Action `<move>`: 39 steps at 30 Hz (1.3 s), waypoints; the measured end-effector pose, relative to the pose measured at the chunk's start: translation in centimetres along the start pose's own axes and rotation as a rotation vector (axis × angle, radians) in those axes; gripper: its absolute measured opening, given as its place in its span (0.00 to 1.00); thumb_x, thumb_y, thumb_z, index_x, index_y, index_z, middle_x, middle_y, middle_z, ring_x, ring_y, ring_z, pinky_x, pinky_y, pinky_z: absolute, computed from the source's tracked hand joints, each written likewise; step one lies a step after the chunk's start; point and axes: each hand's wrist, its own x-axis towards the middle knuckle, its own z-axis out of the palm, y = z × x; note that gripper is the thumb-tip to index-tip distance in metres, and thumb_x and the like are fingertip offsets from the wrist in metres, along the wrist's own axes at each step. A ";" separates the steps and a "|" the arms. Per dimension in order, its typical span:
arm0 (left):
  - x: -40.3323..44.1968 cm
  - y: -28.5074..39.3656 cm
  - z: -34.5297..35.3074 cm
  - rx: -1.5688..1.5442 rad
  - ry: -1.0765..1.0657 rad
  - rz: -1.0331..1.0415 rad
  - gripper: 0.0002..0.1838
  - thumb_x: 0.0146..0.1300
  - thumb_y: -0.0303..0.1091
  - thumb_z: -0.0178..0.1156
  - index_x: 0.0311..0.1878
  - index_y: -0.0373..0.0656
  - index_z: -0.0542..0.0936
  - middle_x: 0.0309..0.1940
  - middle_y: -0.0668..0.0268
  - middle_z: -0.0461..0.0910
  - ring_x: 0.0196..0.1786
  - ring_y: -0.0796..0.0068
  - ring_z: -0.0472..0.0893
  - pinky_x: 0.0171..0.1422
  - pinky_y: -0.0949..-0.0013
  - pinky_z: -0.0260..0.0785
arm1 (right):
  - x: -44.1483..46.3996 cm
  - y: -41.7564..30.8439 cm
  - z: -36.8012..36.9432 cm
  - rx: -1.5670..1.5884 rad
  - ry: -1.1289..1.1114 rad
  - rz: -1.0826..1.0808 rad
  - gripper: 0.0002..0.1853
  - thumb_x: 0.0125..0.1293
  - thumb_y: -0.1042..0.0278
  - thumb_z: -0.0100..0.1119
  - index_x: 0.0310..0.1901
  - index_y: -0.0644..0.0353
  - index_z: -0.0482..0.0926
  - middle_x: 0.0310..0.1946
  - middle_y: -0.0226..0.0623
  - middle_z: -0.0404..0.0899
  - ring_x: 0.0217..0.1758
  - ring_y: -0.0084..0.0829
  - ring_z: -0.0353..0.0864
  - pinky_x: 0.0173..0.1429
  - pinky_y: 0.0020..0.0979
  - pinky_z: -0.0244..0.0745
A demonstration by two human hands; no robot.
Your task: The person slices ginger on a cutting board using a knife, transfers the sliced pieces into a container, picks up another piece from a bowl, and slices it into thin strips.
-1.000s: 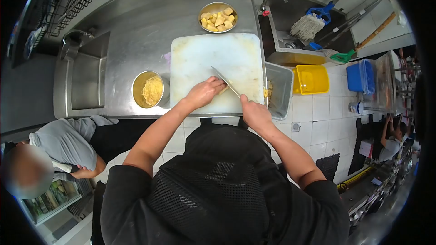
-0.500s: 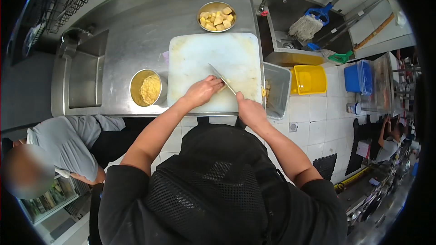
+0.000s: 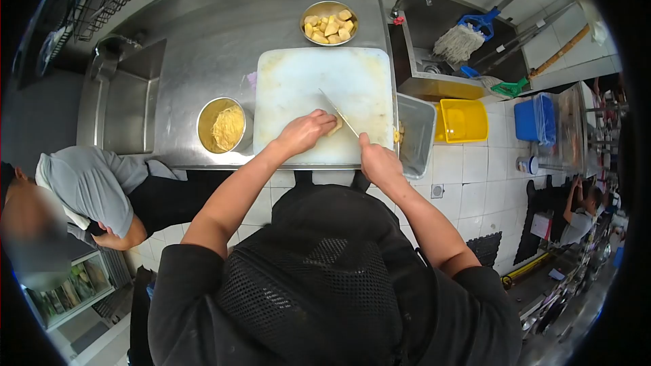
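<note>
My right hand (image 3: pixel 378 161) grips the handle of a kitchen knife (image 3: pixel 340 112), its blade slanting up and left over the white cutting board (image 3: pixel 325 71). With bent fingers, my left hand (image 3: pixel 306 131) holds down a pale yellow piece of what looks like peeled ginger (image 3: pixel 336 127) beside the blade. Left of the board, a metal container (image 3: pixel 248 129) holds fine yellow shreds (image 3: pixel 228 127). Beyond the board's far edge sits a metal bowl (image 3: pixel 314 11) of peeled yellow chunks (image 3: pixel 331 27).
A grey bin (image 3: pixel 422 118) with yellow scraps stands against the counter's right side, next to a yellow tub (image 3: pixel 463 120). A steel sink (image 3: pixel 129 118) lies at left. Close by on the left, a person in a grey shirt (image 3: pixel 91 186) leans. Mops (image 3: pixel 460 42) rest in the far-right sink.
The knife has shifted slightly right, away from my left fingertips, and more of the piece shows. The view has moved a little. The person at left has changed posture.
</note>
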 end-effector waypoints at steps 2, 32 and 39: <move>0.0 0.2 -0.3 0.008 -0.044 0.001 0.22 0.63 0.25 0.55 0.61 0.39 0.83 0.62 0.66 0.82 0.61 0.62 0.79 0.62 0.63 0.78 | -0.7 -0.1 -0.7 0.012 0.016 -0.004 0.09 0.68 0.76 0.49 0.49 0.64 0.68 0.34 0.58 0.86 0.41 0.59 0.88 0.46 0.57 0.81; 0.2 -0.5 -0.1 0.005 0.021 0.011 0.22 0.61 0.24 0.56 0.59 0.38 0.84 0.57 0.63 0.84 0.59 0.61 0.79 0.60 0.61 0.79 | -1.6 -0.6 -1.5 0.041 -0.058 -0.007 0.12 0.67 0.79 0.48 0.52 0.65 0.69 0.35 0.60 0.86 0.43 0.61 0.88 0.48 0.59 0.80; -0.3 0.0 0.7 -0.012 0.020 -0.011 0.20 0.63 0.25 0.56 0.57 0.38 0.84 0.59 0.63 0.83 0.62 0.61 0.79 0.61 0.62 0.79 | 1.1 1.8 0.9 0.111 0.040 -0.059 0.11 0.70 0.74 0.49 0.51 0.65 0.68 0.30 0.62 0.84 0.37 0.64 0.85 0.44 0.61 0.78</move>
